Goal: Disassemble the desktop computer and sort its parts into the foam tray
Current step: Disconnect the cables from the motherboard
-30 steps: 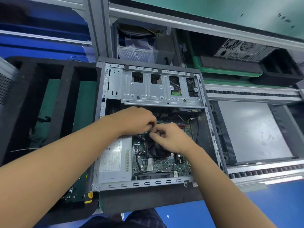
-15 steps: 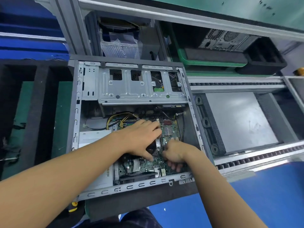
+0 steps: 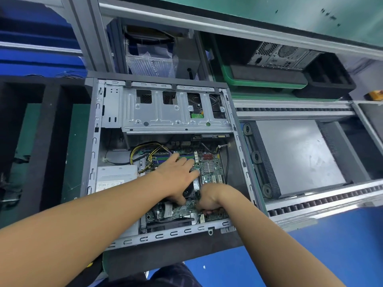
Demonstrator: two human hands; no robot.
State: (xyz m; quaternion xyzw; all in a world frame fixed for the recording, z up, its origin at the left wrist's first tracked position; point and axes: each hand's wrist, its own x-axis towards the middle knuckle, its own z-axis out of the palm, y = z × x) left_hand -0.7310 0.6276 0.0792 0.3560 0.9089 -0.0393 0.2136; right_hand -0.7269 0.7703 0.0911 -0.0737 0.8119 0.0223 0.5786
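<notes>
R hand (image 3: 209,198) has dropped from mid-board to the near edge of the mobo (image 3: 211,172), fingers curled under; can't tell what they grip, prob. a connector or clip. L hand (image 3: 178,175) now lies flat over the cooler fan (image 3: 189,193), fingers straight, spread. Looks like release work, nothing out yet. PC case (image 3: 165,237) sits centre, foam tray (image 3: 50,141) touching its left side.

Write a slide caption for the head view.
Left hand and right hand on the motherboard inside the open computer case; foam tray alongside.
</notes>
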